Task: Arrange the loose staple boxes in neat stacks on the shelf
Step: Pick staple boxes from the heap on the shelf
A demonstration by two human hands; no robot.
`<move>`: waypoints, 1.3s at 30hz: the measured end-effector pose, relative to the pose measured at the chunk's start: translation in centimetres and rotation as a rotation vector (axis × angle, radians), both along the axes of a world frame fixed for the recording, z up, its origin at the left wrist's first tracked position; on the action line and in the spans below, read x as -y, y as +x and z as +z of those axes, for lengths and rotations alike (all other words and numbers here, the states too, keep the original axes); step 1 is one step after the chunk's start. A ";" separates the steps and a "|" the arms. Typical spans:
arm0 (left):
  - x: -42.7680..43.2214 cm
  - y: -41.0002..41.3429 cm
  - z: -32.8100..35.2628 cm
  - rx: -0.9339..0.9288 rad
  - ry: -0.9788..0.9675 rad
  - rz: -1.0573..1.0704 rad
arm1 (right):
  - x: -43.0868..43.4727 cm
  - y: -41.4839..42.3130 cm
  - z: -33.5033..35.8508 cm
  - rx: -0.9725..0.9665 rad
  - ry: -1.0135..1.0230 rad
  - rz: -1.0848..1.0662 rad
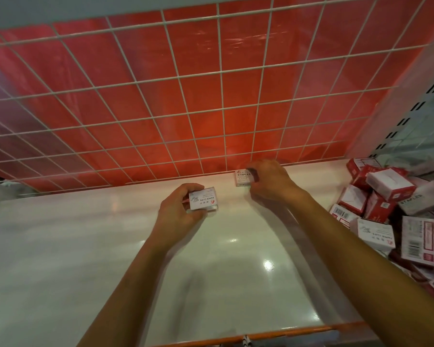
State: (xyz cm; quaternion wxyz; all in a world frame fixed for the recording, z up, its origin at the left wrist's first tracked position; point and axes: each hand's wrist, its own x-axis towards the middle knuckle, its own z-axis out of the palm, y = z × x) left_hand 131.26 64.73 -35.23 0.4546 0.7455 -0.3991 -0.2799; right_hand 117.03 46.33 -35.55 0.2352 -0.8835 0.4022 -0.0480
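Behind the white shelf (110, 246) rose a wire grid (186, 96) with a red sheet at its back. At the right end of the shelf lay a loose heap of boxes (391, 216). The left hand (178, 209) gripped a paper clips box (203, 202) with curled fingers, near the middle. The right hand (271, 181) pinched a staples box (242, 177) that lay flat at the back edge. It seemed the first stack was being started; the next move would need this box squared to the grid, then a matching box set on top.
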 end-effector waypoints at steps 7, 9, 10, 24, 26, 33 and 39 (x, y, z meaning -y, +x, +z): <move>-0.2 1.1 0.5 0.098 0.026 -0.006 | -2.7 0.1 0.9 0.116 -0.123 -0.022; -0.4 1.5 0.7 0.111 0.038 0.007 | -3.8 0.6 1.3 0.164 -0.061 0.035; -0.5 1.7 0.9 0.105 0.043 0.018 | -4.4 1.0 1.4 0.178 -0.029 0.061; -2.4 1.9 1.5 -0.048 -0.063 0.374 | -13.1 6.4 2.2 0.489 0.516 0.095; -2.8 1.7 1.8 -0.038 -0.059 0.384 | -13.6 7.1 1.9 0.507 0.531 0.085; -5.0 2.8 1.3 0.044 -0.019 0.277 | -14.1 7.8 2.0 0.572 0.539 -0.033; -6.1 5.9 0.9 0.360 0.008 -0.028 | -14.3 7.3 2.3 0.528 0.683 0.014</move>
